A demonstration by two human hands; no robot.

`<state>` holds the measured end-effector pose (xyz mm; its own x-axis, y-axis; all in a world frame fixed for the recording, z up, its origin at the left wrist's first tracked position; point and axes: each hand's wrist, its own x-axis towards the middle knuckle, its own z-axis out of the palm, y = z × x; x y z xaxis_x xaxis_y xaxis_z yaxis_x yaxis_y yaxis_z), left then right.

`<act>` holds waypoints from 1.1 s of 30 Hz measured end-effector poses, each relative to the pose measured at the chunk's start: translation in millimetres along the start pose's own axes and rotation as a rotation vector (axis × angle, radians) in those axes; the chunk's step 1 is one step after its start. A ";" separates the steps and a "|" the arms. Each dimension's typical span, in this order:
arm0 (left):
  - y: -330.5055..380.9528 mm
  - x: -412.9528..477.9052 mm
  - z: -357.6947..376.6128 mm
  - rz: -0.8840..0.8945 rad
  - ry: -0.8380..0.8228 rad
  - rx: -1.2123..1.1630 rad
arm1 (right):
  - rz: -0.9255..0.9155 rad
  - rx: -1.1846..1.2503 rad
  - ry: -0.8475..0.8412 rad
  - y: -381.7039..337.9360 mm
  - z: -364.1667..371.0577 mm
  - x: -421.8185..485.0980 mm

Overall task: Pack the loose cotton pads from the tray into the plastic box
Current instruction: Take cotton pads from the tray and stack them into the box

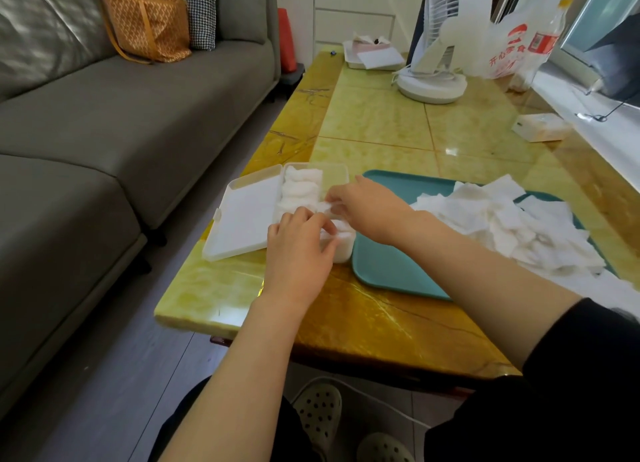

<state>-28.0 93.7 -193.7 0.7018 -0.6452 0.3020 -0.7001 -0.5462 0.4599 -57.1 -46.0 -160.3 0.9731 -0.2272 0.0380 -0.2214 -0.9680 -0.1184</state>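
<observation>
A clear plastic box (pixel 337 174) stands on the yellow table left of a teal tray (pixel 391 271), its white lid (pixel 246 216) folded open to the left. White cotton pads (pixel 299 188) fill the box's far part. A loose heap of cotton pads (pixel 512 219) lies on the tray's right side. My left hand (pixel 298 250) is over the box's near end, fingers curled onto the pads there. My right hand (pixel 367 205) reaches over the box from the right and pinches a cotton pad (pixel 323 206) at its fingertips.
A grey sofa (pixel 121 122) runs along the left with an orange bag (pixel 147 23) on it. At the table's far end stand a white fan (pixel 433 81), a white tray with papers (pixel 374 55), a plastic bag (pixel 512 46) and a small box (pixel 540 127).
</observation>
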 end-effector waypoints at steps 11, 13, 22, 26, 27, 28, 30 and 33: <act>-0.8 0.1 -0.9 -0.001 -0.003 0.000 | -0.044 0.225 -0.046 -3.6 2.3 -14.2; -0.4 0.6 -1.7 -0.010 -0.005 -0.014 | 0.033 0.390 0.115 0.9 3.4 -27.5; 15.4 -5.2 1.8 0.097 -0.021 0.002 | 0.532 0.021 0.299 75.8 25.5 -86.9; 35.1 -12.8 7.3 0.226 -0.084 -0.080 | 0.637 -0.071 0.104 92.5 30.4 -97.2; 39.6 -14.7 9.5 0.249 -0.110 -0.102 | 0.647 -0.060 0.110 93.9 30.5 -98.1; 44.0 -16.2 12.6 0.272 -0.144 -0.114 | 0.660 -0.035 0.136 94.4 29.4 -98.4; 52.1 -17.7 21.4 0.341 -0.223 -0.087 | 0.680 0.019 0.205 94.7 26.8 -100.1; 55.8 -17.6 34.9 0.371 -0.350 0.006 | 0.667 0.094 0.232 91.5 24.6 -105.1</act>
<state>-84.0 55.9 -202.6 0.3205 -0.9360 0.1459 -0.8952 -0.2489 0.3696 -178.0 -108.0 -199.5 0.5912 -0.7949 0.1363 -0.7484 -0.6037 -0.2747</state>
